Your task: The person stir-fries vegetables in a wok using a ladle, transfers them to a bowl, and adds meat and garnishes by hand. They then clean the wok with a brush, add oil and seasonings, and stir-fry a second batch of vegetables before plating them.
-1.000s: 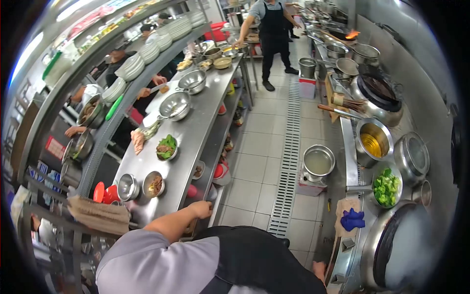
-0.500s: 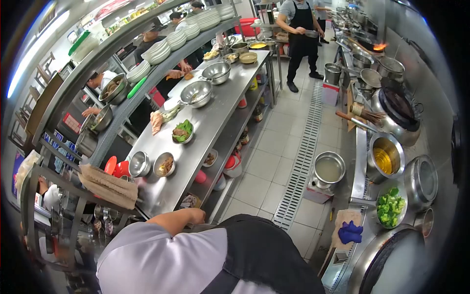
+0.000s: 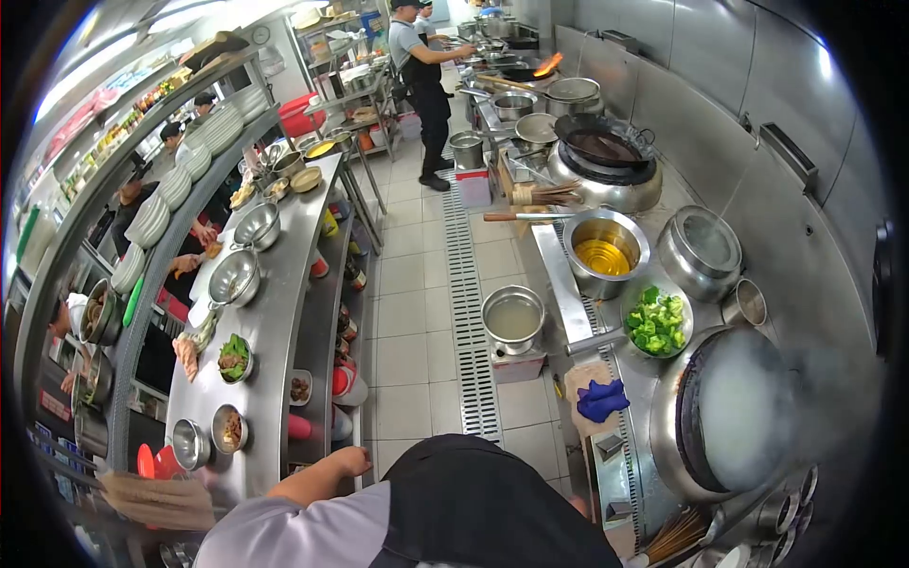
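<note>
My left hand (image 3: 353,461) hangs beside the front edge of the steel worktable (image 3: 275,364), its fingers curled in, with nothing visible in it. My right hand is hidden behind my body and apron. Near my left side on the table stand a steel bowl with food pieces (image 3: 229,429) and another steel bowl (image 3: 190,444). To my right is the range, with a steaming wok (image 3: 682,417), a steel pan of broccoli (image 3: 656,322) and a blue cloth (image 3: 602,400) on a tan towel.
A pot of yellow oil (image 3: 606,256) sits on the range. On the floor, a pot of cloudy liquid (image 3: 513,317) stands beside the drain grate (image 3: 464,284). A co-worker (image 3: 426,85) stands at the far stoves by a flame. Stacked plates (image 3: 170,189) line the left shelf.
My view has turned right toward the range, so the worktable now lies further left. My left arm is still low at its edge. The far co-worker now faces the stoves.
</note>
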`<control>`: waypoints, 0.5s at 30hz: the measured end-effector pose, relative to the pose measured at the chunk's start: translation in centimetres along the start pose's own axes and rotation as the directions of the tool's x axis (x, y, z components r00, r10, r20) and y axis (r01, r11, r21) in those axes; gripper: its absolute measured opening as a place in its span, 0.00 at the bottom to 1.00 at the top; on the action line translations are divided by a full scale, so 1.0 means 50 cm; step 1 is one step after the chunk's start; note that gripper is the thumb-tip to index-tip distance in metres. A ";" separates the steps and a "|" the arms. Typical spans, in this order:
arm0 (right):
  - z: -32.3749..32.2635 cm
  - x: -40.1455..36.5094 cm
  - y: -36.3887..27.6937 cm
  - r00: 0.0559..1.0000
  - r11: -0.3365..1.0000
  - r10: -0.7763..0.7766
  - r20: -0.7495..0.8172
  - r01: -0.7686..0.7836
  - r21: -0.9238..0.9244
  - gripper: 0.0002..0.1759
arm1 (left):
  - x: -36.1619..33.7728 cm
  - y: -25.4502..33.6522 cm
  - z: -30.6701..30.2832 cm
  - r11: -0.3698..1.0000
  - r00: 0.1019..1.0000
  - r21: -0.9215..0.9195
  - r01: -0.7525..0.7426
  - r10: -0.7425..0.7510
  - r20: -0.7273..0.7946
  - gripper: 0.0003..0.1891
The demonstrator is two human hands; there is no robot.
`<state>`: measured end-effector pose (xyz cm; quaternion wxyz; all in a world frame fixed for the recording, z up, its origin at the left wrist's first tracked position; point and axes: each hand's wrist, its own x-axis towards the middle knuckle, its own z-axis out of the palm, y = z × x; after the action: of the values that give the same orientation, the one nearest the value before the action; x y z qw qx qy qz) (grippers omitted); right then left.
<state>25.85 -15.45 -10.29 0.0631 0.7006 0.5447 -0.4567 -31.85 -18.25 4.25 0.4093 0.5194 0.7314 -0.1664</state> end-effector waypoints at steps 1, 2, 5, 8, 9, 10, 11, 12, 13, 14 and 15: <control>0.034 0.031 0.046 0.992 0.991 -0.126 -0.018 0.126 0.043 0.26 | 0.029 -0.010 0.010 0.994 0.996 0.079 -0.080 0.076 0.046 0.20; 0.056 0.048 0.072 0.968 0.965 -0.247 -0.036 0.250 0.081 0.27 | 0.039 -0.005 0.006 0.974 0.984 0.157 -0.163 0.149 0.101 0.21; 0.026 -0.024 0.108 0.983 0.823 -0.176 0.050 0.119 0.555 0.27 | 0.040 0.057 -0.034 0.984 0.988 0.129 -0.122 0.108 0.109 0.21; -0.191 -0.322 -0.056 0.995 0.861 0.070 0.072 -0.096 0.499 0.23 | 0.097 0.070 -0.048 0.971 0.982 0.181 -0.155 0.132 0.132 0.21; -0.242 -0.408 -0.096 0.979 0.798 0.178 0.094 -0.200 0.568 0.21 | 0.131 0.068 -0.040 0.958 0.979 0.215 -0.190 0.168 0.119 0.21; -0.259 -0.452 -0.065 0.932 0.742 0.351 0.092 -0.337 0.579 0.22 | 0.165 0.072 -0.044 0.941 0.970 0.251 -0.226 0.195 0.146 0.21; -0.247 -0.473 0.004 0.866 0.745 0.496 -0.061 -0.388 0.542 0.20 | 0.201 0.076 -0.050 0.903 0.945 0.312 -0.297 0.231 0.231 0.22; -0.219 -0.503 0.055 0.757 0.729 0.619 -0.209 -0.455 0.511 0.19 | 0.243 0.078 -0.054 0.852 0.912 0.371 -0.369 0.257 0.319 0.22; -0.198 -0.537 0.060 0.683 0.751 0.642 -0.347 -0.470 0.465 0.20 | 0.308 0.054 -0.039 0.812 0.893 0.411 -0.413 0.274 0.356 0.22; -0.184 -0.575 0.044 0.588 0.755 0.656 -0.473 -0.505 0.419 0.22 | 0.393 0.017 -0.015 0.767 0.868 0.411 -0.492 0.396 0.300 0.22; -0.157 -0.593 0.021 0.498 0.697 0.712 -0.495 -0.584 0.416 0.25 | 0.448 0.011 -0.019 0.710 0.819 0.409 -0.573 0.514 0.254 0.22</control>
<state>31.52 -32.19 14.79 -0.0213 0.9647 0.1808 -0.1905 -34.54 -3.39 -12.37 0.3462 0.7833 0.4568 -0.2407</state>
